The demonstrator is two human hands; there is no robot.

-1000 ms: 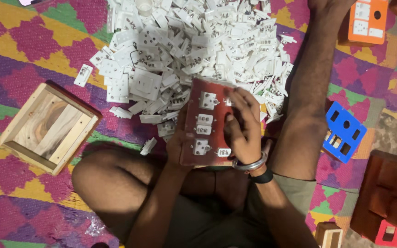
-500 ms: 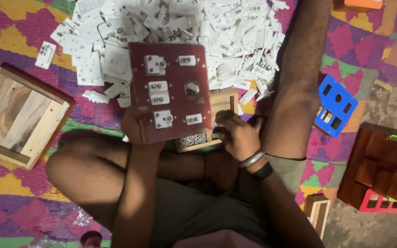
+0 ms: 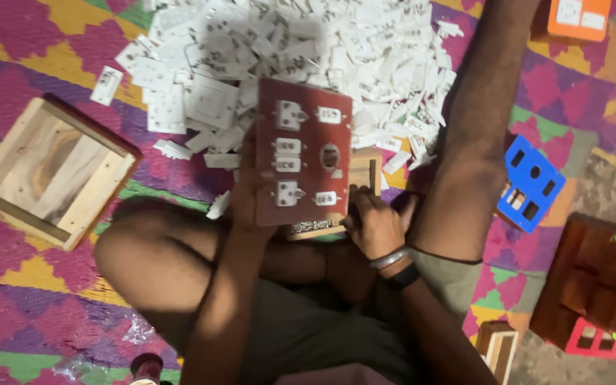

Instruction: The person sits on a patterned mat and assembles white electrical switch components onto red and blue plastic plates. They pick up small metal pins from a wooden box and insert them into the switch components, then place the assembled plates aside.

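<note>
Here the flat dark-red rectangular switchboard panel (image 3: 302, 153), fitted with white sockets and switches, serves as the landmark. The left hand (image 3: 247, 192) grips the panel's left edge, fingers curled behind it and thumb on the face, holding it tilted up over the lap. Just under the panel's lower right corner sits a small open pale wooden box (image 3: 360, 187), partly hidden by it; the right hand (image 3: 373, 222), wearing a metal bangle (image 3: 389, 258) and a dark band at the wrist, is closed on that box's near edge. Beyond the panel's top edge spreads a big heap of white plastic switch and socket parts (image 3: 308, 50) on the patterned pink, yellow and green mat (image 3: 23, 36). Well to the panel's left lies a larger empty wooden box frame (image 3: 51, 171); to its right, past the raised leg, a blue plastic block with holes (image 3: 529, 182).

Judging from this, the step in hand is mating the fitted panel to its box. The next move seems to call for lowering the panel squarely over the box opening, edges aligned, while the right hand steadies the box.
</note>
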